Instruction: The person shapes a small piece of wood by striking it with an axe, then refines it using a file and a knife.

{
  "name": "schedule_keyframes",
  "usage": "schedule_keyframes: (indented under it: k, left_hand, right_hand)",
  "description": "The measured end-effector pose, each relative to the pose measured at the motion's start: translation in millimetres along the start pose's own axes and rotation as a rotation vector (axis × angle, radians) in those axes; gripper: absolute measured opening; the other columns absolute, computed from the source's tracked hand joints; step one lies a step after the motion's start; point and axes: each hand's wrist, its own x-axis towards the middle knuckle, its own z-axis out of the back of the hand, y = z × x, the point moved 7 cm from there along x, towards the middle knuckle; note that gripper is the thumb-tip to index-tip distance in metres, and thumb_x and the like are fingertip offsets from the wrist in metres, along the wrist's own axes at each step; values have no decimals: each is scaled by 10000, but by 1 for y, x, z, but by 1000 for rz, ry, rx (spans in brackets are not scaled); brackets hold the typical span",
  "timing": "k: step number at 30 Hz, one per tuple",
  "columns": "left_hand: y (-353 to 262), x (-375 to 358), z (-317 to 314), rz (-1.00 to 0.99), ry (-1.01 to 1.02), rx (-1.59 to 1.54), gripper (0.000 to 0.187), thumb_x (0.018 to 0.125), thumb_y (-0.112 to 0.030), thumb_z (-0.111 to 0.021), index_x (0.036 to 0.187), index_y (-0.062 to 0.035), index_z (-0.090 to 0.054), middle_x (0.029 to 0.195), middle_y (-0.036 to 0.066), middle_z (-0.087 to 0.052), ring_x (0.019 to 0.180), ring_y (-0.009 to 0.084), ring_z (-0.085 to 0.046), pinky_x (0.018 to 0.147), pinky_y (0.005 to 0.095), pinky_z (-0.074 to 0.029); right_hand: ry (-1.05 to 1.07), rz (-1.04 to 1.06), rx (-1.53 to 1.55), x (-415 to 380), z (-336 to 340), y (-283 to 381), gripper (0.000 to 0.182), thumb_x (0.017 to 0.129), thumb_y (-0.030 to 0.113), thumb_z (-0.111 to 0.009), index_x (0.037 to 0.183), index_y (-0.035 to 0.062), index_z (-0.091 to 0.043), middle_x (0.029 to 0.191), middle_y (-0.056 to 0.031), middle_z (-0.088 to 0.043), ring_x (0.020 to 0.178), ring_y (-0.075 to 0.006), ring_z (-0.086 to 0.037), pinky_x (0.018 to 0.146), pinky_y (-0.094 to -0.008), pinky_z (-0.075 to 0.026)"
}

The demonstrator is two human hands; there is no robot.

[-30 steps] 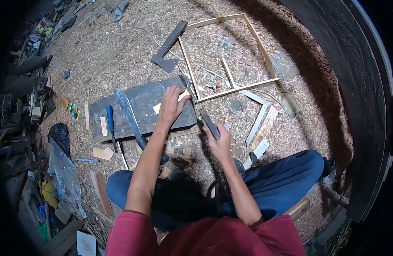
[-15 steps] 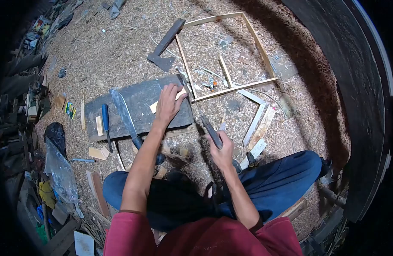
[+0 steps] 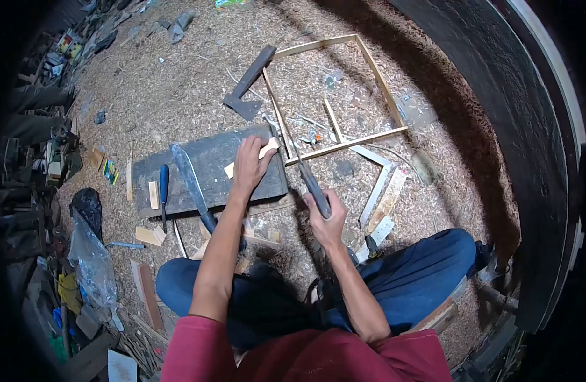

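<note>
Grey-handled, a long-bladed tool [image 3: 314, 186] is gripped in the right hand [image 3: 328, 218], its blade pointing towards eleven o'clock. At that hand's ten o'clock, the left hand [image 3: 247, 167] clamps a pale wood strip [image 3: 269, 148] to a dark block [image 3: 221, 170]; farther, at twelve, lies a wooden frame [image 3: 376, 137].

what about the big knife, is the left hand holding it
No, the left hand holds down a pale wood piece, apart from the big knife.

"How is the left hand [image 3: 247, 164]?"
"Palm down, thumb [image 3: 268, 159] apart from the fingers [image 3: 248, 144], its arm [image 3: 213, 270] reaching forward."
"And the right hand [image 3: 328, 219]?"
"Curled in a grip, elbow [image 3: 373, 331] bent."
</note>
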Motion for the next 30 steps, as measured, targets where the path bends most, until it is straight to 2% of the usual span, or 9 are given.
schedule_keyframes:
  k: [4, 6, 7, 11, 14, 15, 23, 27, 30]
  left_hand:
    - [7, -2, 3, 53, 36, 74, 265, 855, -236, -709, 1003, -35, -619, 995, 124, -572, 934, 325, -540, 796, 412, -422]
    - [12, -1, 8, 70, 22, 90, 267, 843, -250, -720, 1005, -57, -632, 988, 106, -579, 940, 312, -541, 785, 408, -416]
    - [13, 0, 12, 82, 10, 133, 275, 832, -250, -729, 1011, -63, -635, 991, 100, -583, 944, 309, -542, 792, 413, -416]
    - [19, 6, 11, 124, -7, 155, 304, 800, -255, -747, 1030, -85, -643, 1030, 88, -591, 981, 301, -544, 824, 424, -413]
    - [20, 19, 11, 118, -74, 109, 301, 796, -252, -746, 1033, -96, -645, 1065, 91, -590, 1019, 300, -542, 850, 428, -409]
    - [23, 21, 9, 164, -34, 91, 314, 795, -263, -744, 1049, -107, -648, 1081, 92, -590, 1049, 300, -539, 872, 428, -403]
    - [34, 21, 15, 229, -132, 131, 324, 796, -243, -715, 1081, -105, -648, 1090, 101, -590, 1084, 307, -530, 923, 422, -403]
    - [33, 27, 9, 230, -60, 74, 342, 788, -228, -717, 1090, -90, -636, 1121, 116, -593, 1102, 319, -528, 929, 418, -408]
    - [35, 23, 11, 196, -52, -15, 352, 782, -200, -723, 1099, -81, -627, 1154, 126, -590, 1112, 329, -527, 937, 426, -412]
  right_hand:
    - [26, 27, -27, 15, -4, -3, 235, 877, 202, -751, 847, 9, -619, 557, -65, -523, 518, -109, -478, 487, -303, -386]
    - [88, -18, -75, 16, -15, -8, 255, 878, 224, -749, 847, 8, -618, 563, -78, -529, 511, -139, -491, 501, -324, -397]
    - [69, 30, -76, 16, -21, -8, 277, 880, 250, -746, 855, 5, -618, 579, -100, -548, 510, -173, -513, 513, -346, -409]
    - [119, 9, -47, 22, -43, -14, 297, 889, 274, -734, 867, 3, -615, 597, -126, -567, 512, -199, -533, 522, -368, -421]
    - [133, -41, -71, 34, -52, -14, 312, 891, 288, -731, 866, 1, -613, 600, -134, -570, 520, -203, -540, 529, -373, -426]
    - [126, -30, -84, 38, -53, -13, 337, 891, 314, -731, 869, -2, -614, 597, -135, -571, 526, -204, -547, 529, -371, -425]
    - [138, -18, -113, 51, -59, -17, 363, 889, 338, -731, 875, -8, -621, 603, -140, -574, 531, -202, -547, 533, -371, -425]
    - [109, 42, -78, 52, -63, -5, 356, 890, 331, -731, 885, -9, -625, 604, -126, -564, 536, -183, -536, 537, -365, -424]
    - [157, -35, -129, 53, -65, -9, 342, 893, 318, -728, 895, -8, -626, 620, -125, -583, 556, -183, -563, 551, -362, -440]
